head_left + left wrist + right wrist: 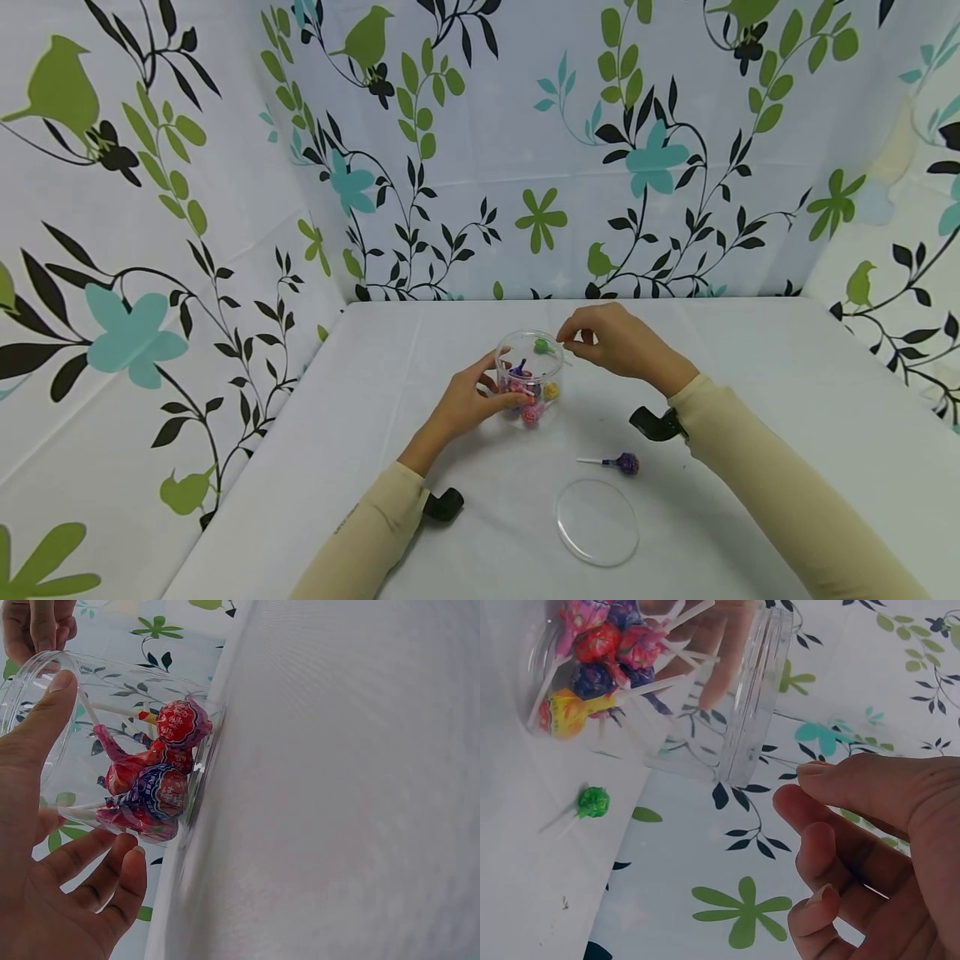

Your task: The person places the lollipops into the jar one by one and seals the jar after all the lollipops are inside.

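Note:
My left hand [468, 398] holds a clear plastic jar [82, 780], with the thumb on one side and the fingers curved around the other. Several wrapped lollipops [169, 791], in red, pink, purple and yellow, lie in the lower part of the jar. Right beside the jar's open rim is my right hand [877, 847], its fingers loosely bent and nothing visible between thumb and forefinger. A green lollipop [594, 802] lies on the table behind the jar; the head view shows it through the clear wall.
Nearer the person, a purple lollipop [626, 463] lies on the white table [420, 350]. Close in front of it sits a clear round lid [597, 522]. Cloth printed with leaves and birds [540, 221] hangs behind the table and at both sides.

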{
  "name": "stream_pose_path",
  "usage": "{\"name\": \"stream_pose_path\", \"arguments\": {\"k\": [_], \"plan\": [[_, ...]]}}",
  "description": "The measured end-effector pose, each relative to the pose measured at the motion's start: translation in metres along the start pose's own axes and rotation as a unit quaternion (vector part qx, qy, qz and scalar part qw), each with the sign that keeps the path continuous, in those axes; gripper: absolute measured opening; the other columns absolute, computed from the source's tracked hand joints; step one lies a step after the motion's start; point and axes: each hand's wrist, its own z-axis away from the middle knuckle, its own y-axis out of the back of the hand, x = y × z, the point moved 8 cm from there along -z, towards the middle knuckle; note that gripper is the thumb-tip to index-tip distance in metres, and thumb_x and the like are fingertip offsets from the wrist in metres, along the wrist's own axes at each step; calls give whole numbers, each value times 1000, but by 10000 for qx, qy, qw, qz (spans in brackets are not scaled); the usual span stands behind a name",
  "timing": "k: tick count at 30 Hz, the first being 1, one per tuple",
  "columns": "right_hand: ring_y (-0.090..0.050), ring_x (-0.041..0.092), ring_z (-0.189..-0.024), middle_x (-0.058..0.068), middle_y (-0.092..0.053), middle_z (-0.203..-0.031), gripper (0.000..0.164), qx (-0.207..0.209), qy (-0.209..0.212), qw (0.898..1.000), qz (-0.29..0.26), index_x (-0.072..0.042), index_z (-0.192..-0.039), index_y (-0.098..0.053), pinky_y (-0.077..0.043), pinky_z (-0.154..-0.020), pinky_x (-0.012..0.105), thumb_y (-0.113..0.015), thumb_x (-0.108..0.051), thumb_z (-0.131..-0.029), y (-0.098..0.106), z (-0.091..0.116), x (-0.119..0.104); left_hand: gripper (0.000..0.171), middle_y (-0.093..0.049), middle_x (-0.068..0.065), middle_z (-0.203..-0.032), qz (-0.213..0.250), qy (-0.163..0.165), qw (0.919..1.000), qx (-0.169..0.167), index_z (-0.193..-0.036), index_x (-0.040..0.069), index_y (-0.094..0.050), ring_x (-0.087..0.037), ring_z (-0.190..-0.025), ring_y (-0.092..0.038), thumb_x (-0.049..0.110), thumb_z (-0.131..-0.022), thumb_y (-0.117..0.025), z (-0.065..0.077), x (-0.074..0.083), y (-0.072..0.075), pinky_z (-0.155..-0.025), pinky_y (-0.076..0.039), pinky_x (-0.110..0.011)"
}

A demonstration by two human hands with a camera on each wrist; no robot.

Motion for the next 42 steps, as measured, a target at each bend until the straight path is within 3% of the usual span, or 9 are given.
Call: {"name": "stream_pose_path", "arguments": {"k": [15,29,42], "plan": [[-58,12,-78,-8,-70,-92,14,-152,-134,9991,-360,-11,-103,-79,-52,-64,29,-78,-1,-92,-9,38,17,78,-67,10,-115,-35,52,10000,-25,-155,32,-48,-15,-98,-62,47,-88,-84,2,1,-1,-76,-55,-35],[-58,11,-79,-11,-69,-93,13,-756,-364,9955,-443,-13,-104,-79,-54,-66,27,-78,-7,-93,-26,69,23,77,-67,11,-113,5,2,10000,-61,-155,33,-48,-15,-97,-62,47,-88,-84,1,1,-1,-78,-56,-35],[-57,5,-77,-14,-68,-94,12,-980,-244,9931,-600,-10,-104,-78,-53,-66,26,-79,-8,-93,-40,99,28,76,-67,10,-113,44,37,10000,-60,-154,33,-49,-14,-97,-61,47,-88,-84,2,2,-1,-79,-55,-35]]}}
